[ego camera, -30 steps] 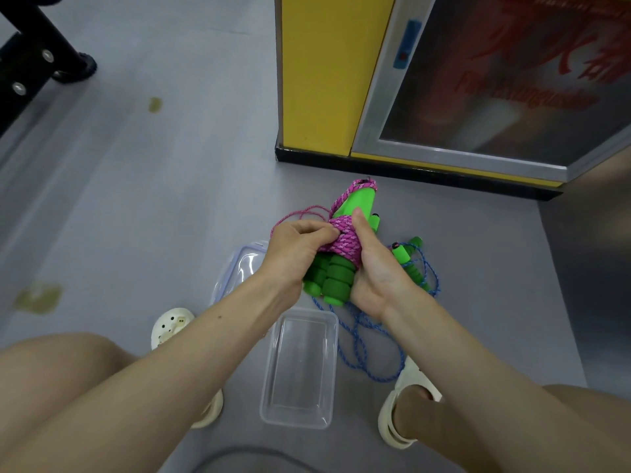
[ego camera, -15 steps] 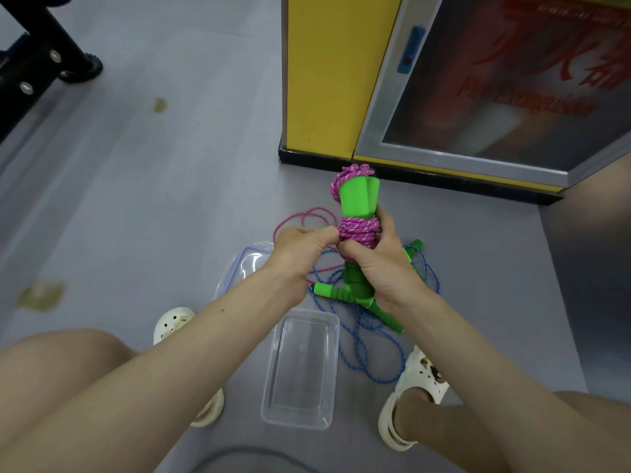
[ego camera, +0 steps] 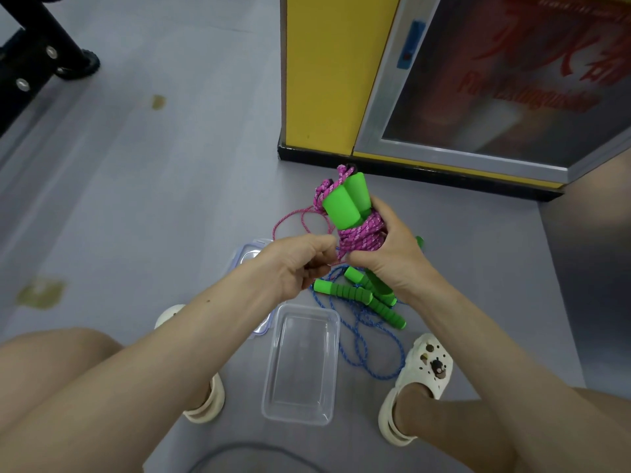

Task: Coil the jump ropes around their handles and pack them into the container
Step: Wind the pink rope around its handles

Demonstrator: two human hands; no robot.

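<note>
Coils of pink rope (ego camera: 362, 233) have thickened on the green handles (ego camera: 343, 204) since a moment ago; your right hand (ego camera: 392, 259) clasps that bundle above the floor (ego camera: 170, 206), your left hand (ego camera: 295, 264) pinches the loose tail. Below, the container (ego camera: 273, 404) waits and the blue rope (ego camera: 358, 339) lies uncoiled.

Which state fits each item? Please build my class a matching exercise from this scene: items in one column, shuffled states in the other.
Items
1. pink rope
2. blue rope
3. container
4. lid

States
A. loose on the floor
B. open and empty
C. partly behind the left hand
D. wound round green handles, gripped by the right hand

Pairs: 1-D, 2-A, 3-B, 4-C
</note>
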